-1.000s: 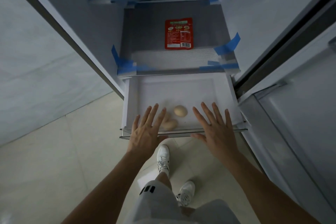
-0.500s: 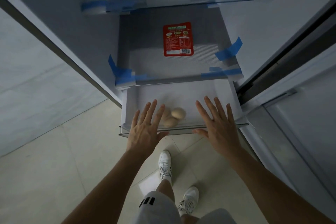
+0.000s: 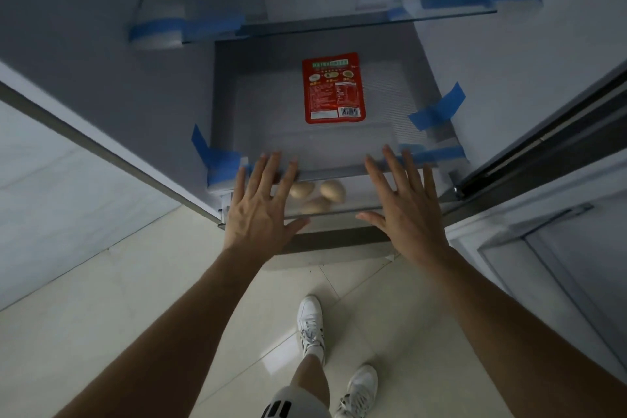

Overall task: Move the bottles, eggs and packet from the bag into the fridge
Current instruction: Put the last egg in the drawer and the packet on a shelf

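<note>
Three tan eggs (image 3: 318,196) lie in the clear fridge drawer (image 3: 359,195), which is nearly pushed in under the shelf. A red packet (image 3: 334,87) lies flat on the ribbed shelf (image 3: 400,102) above the drawer. My left hand (image 3: 263,205) and my right hand (image 3: 402,205) are spread flat with straight fingers against the drawer's front, one at each side of the eggs. No bottles or bag are in view.
Blue tape (image 3: 437,111) marks the shelf corners. A glass shelf (image 3: 373,20) sits higher up. The open fridge door (image 3: 576,248) stands at the right, a pale wall (image 3: 51,197) at the left. My shoes (image 3: 310,326) stand on the tiled floor below.
Both hands have pushed the drawer back into the fridge; only a narrow strip with the eggs still shows. The eggs have rolled closer together.
</note>
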Tool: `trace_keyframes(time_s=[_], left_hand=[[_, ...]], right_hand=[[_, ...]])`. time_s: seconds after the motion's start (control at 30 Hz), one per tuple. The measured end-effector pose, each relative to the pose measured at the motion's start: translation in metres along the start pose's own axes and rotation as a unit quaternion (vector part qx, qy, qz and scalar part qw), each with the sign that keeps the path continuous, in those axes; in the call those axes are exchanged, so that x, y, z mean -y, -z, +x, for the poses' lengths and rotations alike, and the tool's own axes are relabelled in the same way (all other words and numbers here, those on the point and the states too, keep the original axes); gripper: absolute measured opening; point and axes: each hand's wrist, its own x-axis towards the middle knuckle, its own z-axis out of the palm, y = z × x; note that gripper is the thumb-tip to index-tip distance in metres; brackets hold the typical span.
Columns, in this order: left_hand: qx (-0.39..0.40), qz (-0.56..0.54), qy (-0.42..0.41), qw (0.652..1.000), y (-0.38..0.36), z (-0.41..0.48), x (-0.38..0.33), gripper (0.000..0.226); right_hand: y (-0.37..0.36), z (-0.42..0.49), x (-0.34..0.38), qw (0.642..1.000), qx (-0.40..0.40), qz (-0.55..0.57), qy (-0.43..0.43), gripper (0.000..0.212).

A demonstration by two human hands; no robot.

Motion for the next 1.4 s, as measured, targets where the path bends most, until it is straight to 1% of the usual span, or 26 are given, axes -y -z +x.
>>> trace_keyframes(time_s=[0.17, 0.27, 0.43, 0.6, 0.93, 1.07, 1.23, 1.4], left_hand=[[0.038, 0.01, -0.007, 0.999, 0.002, 0.018, 0.01, 0.092], [0.035, 0.012, -0.008, 0.999, 0.002, 0.022, 0.012, 0.088], [0.043, 0.011, -0.004, 0.999, 0.005, 0.037, 0.014, 0.091], [0.047, 0.004, 0.002, 0.999, 0.006, 0.054, 0.02, 0.092], [0.045, 0.021, -0.002, 0.999, 0.002, 0.059, 0.023, 0.091], [0.061, 0.035, 0.004, 0.997, 0.007, 0.06, 0.02, 0.091], [0.091, 0.014, 0.013, 0.996, 0.029, 0.053, 0.012, 0.093], [0.066, 0.0, 0.021, 0.998, 0.066, 0.027, -0.003, 0.09]], right_hand=[[-0.004, 0.018, -0.006, 1.0, 0.009, -0.006, 0.013, 0.097], [-0.005, 0.026, -0.009, 1.0, 0.019, -0.005, 0.016, 0.094], [-0.007, 0.039, -0.011, 1.0, 0.005, -0.008, 0.002, 0.097], [-0.007, 0.054, -0.007, 1.0, 0.0, 0.016, -0.026, 0.094], [-0.011, 0.058, -0.012, 1.0, -0.014, 0.0, -0.014, 0.099], [-0.004, 0.057, -0.01, 1.0, 0.015, -0.004, -0.021, 0.1], [0.023, 0.058, 0.002, 0.996, 0.082, 0.013, -0.039, 0.094], [0.073, 0.04, 0.016, 0.996, 0.08, 0.032, -0.037, 0.088]])
